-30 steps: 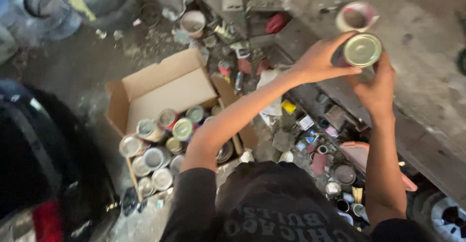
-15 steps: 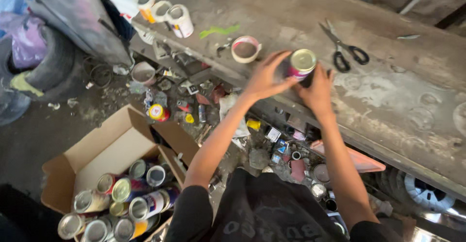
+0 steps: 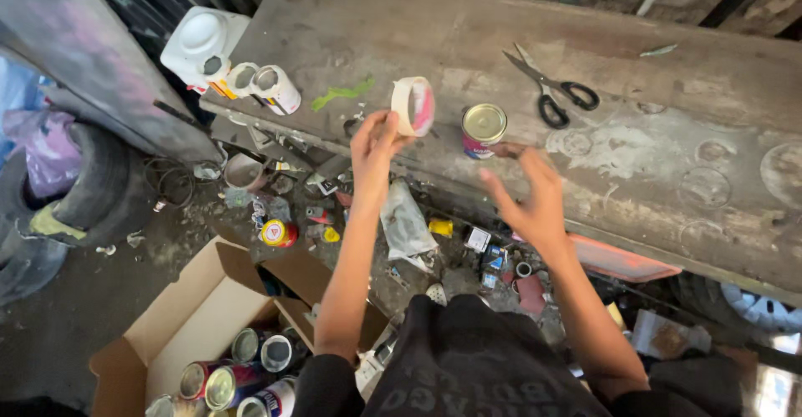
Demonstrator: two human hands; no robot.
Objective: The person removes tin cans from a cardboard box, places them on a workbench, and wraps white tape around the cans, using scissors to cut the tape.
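Head view: 1 sealed tin (image 3: 483,129) stands upright on the workbench (image 3: 668,158), released. Right hand (image 3: 528,195) hovers beside it, fingers spread, empty. Left hand (image 3: 373,145) pinches the tape roll (image 3: 413,105). More tins remain in the cardboard box (image 3: 180,325)
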